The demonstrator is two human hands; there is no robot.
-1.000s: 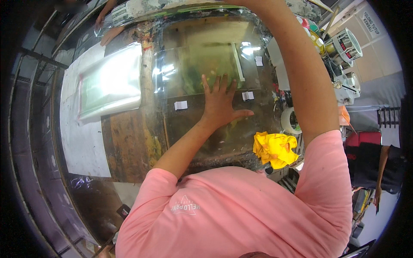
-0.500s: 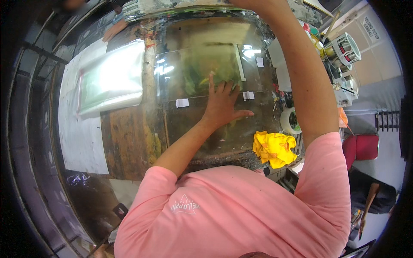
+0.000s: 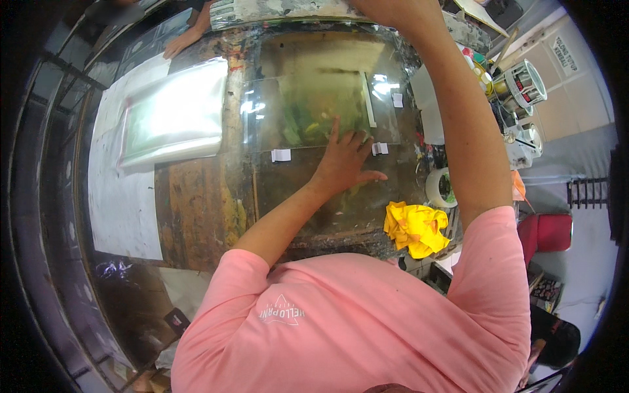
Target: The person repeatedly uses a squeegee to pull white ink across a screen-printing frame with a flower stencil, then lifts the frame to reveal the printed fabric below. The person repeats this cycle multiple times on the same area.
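My left hand lies with fingers spread at the near edge of a clear sheet. The sheet rests on a dark, glossy board, and blurred green and yellow patches show under or in it. Small white tabs sit along the sheet's edges, and a white strip lies near its right side. My right arm stretches far forward to the top edge of the view. Only the base of my right hand shows there, beside a paint-stained pale bar; its fingers are out of sight.
A shiny stack of clear sheets lies on white paper at left. Another person's hand rests beyond it. A crumpled yellow cloth, a tape roll and paint cans are at right, with a red chair farther off.
The view has shifted slightly. My left hand stays on the sheet, its fingers drawn a little toward me. More of the other person's forearm shows at far left.
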